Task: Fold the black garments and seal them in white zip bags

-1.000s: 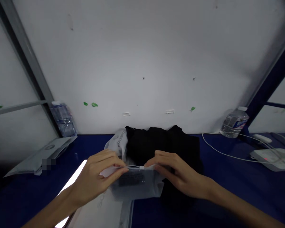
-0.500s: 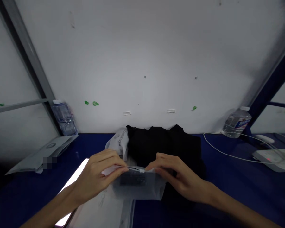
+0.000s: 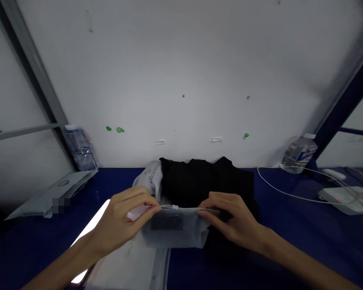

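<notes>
A frosted zip bag [image 3: 175, 229] with something dark inside is held up just above the blue table [image 3: 290, 229]. My left hand [image 3: 125, 219] pinches its top left edge, near the white slider [image 3: 175, 207]. My right hand [image 3: 230, 221] pinches the top right edge. Behind the bag lies a heap of black cloth [image 3: 205, 181], with another pale bag [image 3: 149, 179] at its left. More flat pale bags [image 3: 133, 266] lie under my left forearm.
A water bottle [image 3: 78, 147] stands at the back left beside a stack of flat bags [image 3: 51, 195]. At the right are a second bottle [image 3: 299, 153], a white cable [image 3: 284, 189] and a white power strip [image 3: 345, 199]. A white wall closes the back.
My right hand has slid rightward along the bag's top edge, away from the slider. The left hand stays pinched at the left end.
</notes>
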Motion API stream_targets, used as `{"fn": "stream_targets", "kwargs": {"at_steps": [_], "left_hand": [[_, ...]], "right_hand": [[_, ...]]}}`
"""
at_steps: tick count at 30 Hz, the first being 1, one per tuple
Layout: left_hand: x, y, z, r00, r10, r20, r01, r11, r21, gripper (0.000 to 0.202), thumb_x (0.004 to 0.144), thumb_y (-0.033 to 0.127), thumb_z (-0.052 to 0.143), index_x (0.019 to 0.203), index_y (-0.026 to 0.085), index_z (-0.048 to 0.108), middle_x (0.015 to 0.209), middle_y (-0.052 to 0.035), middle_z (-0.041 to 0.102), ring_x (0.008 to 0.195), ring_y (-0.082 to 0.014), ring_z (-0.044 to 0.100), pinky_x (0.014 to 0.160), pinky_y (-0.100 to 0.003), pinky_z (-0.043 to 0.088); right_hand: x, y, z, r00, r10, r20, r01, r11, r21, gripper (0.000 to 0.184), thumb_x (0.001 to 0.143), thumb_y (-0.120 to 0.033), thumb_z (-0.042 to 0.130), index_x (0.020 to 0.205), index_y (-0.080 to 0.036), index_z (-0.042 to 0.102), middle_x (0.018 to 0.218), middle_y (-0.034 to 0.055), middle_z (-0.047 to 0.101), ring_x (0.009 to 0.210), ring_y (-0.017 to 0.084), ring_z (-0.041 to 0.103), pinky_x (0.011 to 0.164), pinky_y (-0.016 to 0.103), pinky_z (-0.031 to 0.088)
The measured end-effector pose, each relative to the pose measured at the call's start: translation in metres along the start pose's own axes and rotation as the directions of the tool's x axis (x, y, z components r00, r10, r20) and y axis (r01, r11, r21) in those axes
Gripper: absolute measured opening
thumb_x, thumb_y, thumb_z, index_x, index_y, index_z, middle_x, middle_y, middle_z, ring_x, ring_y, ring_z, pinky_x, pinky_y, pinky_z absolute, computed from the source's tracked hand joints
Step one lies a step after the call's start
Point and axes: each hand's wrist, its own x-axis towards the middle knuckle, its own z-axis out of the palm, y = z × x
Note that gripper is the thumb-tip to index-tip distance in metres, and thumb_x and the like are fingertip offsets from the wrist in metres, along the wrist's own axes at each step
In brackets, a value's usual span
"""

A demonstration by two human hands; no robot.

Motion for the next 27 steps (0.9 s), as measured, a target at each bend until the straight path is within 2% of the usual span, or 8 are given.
{"fn": "stream_targets", "kwargs": {"at_steps": [3,6,10,13,18,27], "left_hand": [[0.001,0.005,0.002,0.999,0.011,0.037,-0.013,0.999,0.046,0.006,0.093,0.016,0.063,0.093,0.020,0.067,0.084,-0.0011,0.069,0.076,-0.0158,0.065,0.069,-0.029,0.052],[0.001,0.009,0.003,0.994,0.100,0.045,-0.106,0.984,0.143,0.009,0.092,0.015,0.066,0.099,0.019,0.067,0.088,-0.0015,0.071,0.079,-0.0165,0.065,0.073,-0.031,0.052],[-0.002,0.015,0.005,0.976,0.217,0.019,-0.213,0.934,0.288,0.018,0.090,0.011,0.067,0.108,0.016,0.065,0.091,-0.0032,0.073,0.078,-0.0177,0.065,0.071,-0.034,0.049],[-0.003,0.019,0.008,0.965,0.263,0.020,-0.255,0.914,0.316,0.021,0.091,0.010,0.066,0.111,0.014,0.063,0.092,-0.0042,0.073,0.080,-0.0182,0.066,0.073,-0.035,0.048],[-0.004,0.023,0.012,0.985,0.173,0.013,-0.172,0.968,0.183,0.009,0.091,0.009,0.065,0.093,0.018,0.064,0.082,0.0010,0.070,0.073,-0.0143,0.063,0.069,-0.032,0.046],[-0.006,0.017,0.011,0.998,0.010,-0.059,-0.007,0.999,0.044,0.007,0.089,0.013,0.067,0.090,0.019,0.069,0.080,-0.0012,0.063,0.070,-0.0148,0.059,0.062,-0.029,0.047]], "right_hand": [[-0.001,-0.005,0.004,1.000,-0.020,-0.021,0.021,0.999,0.026,0.011,0.095,-0.026,0.061,0.092,-0.020,0.070,0.069,0.0007,0.062,0.057,0.012,0.054,0.053,0.024,0.041],[-0.002,-0.011,0.010,0.998,-0.037,-0.043,0.039,0.998,0.040,0.010,0.095,-0.023,0.061,0.093,-0.019,0.070,0.067,0.0000,0.062,0.053,0.010,0.051,0.050,0.023,0.040],[-0.004,-0.015,0.015,0.999,-0.003,-0.042,0.005,0.999,0.046,0.011,0.096,-0.022,0.058,0.094,-0.020,0.068,0.063,-0.0024,0.060,0.045,0.008,0.044,0.043,0.021,0.034],[-0.006,-0.018,0.018,0.999,0.025,-0.023,-0.024,0.999,0.049,0.013,0.098,-0.023,0.056,0.094,-0.020,0.068,0.059,-0.0039,0.054,0.043,0.007,0.041,0.042,0.022,0.030],[-0.007,-0.023,0.023,0.998,0.056,0.007,-0.056,0.998,0.041,0.014,0.099,-0.025,0.053,0.096,-0.020,0.066,0.057,-0.0051,0.049,0.042,0.007,0.036,0.041,0.022,0.028],[-0.005,-0.019,0.022,0.987,0.155,-0.033,-0.150,0.981,0.124,0.017,0.099,-0.027,0.053,0.090,-0.020,0.066,0.055,-0.0062,0.046,0.043,0.007,0.036,0.041,0.021,0.027]]}}
